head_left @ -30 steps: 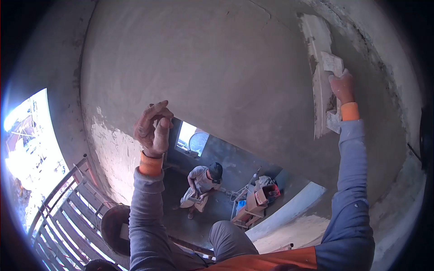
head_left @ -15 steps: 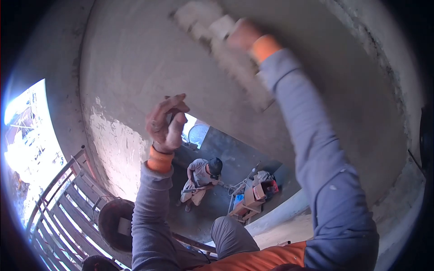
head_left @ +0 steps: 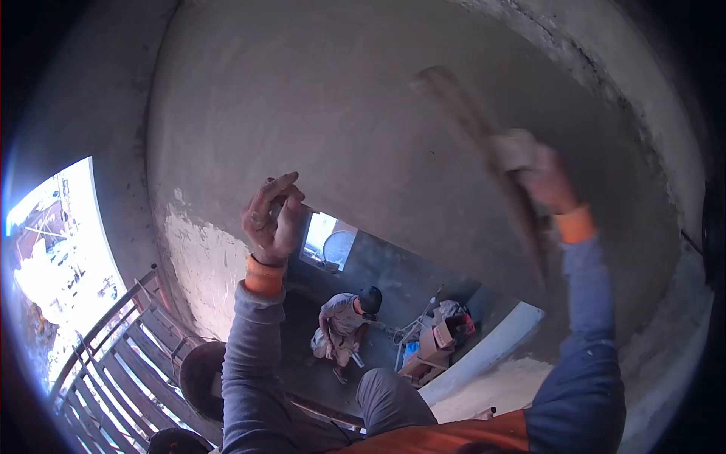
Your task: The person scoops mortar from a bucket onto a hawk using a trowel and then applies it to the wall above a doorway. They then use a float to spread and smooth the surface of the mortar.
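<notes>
My right hand [head_left: 546,178] is wrapped round the block handle of a long plastering float [head_left: 484,136], which is blurred and seen nearly edge-on against the grey plastered wall [head_left: 325,98]. My left hand [head_left: 272,219] is raised in front of the wall's lower left part. Its fingers are bent and apart, with nothing visible in them. Orange cuffs show at both wrists.
Below, a person [head_left: 348,321] in a dark cap stands near cardboard boxes [head_left: 435,342] on a stand. A round dark bucket [head_left: 203,378] sits beside my left forearm. Slatted railing [head_left: 128,363] curves at the lower left. A small window opening [head_left: 329,240] shows beyond my left hand.
My right hand has moved right and down with the float, which has turned more edge-on. The view has shifted a little. The person below has changed posture.
</notes>
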The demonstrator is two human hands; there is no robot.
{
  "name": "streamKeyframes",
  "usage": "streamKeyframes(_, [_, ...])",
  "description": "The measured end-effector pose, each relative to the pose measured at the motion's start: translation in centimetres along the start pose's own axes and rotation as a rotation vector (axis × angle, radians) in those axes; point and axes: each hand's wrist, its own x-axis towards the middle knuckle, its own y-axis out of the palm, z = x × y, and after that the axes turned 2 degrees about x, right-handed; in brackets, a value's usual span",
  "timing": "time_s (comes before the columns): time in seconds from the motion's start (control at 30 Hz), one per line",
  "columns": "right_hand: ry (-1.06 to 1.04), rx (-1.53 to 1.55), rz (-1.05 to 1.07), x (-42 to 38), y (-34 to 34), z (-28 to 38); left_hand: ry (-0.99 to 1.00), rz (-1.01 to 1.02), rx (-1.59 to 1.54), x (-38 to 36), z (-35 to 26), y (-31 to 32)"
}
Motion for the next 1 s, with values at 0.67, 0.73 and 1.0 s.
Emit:
streamKeyframes(0.67, [0.610,-0.816,-0.332,-18.0,-15.3,-16.6,0.148,0.844,0.504,-3.5,-0.2,27.7])
streamKeyframes(0.73, [0.644,-0.890,-0.364,-17.7,-16.5,-17.8,0.206,0.905,0.462,-3.9,-1.1,30.4])
streamKeyframes(1.0, [0.650,-1.000,-0.485,-12.9,-23.9,-24.0,0.325,0.985,0.540,-6.0,-3.0,35.4])
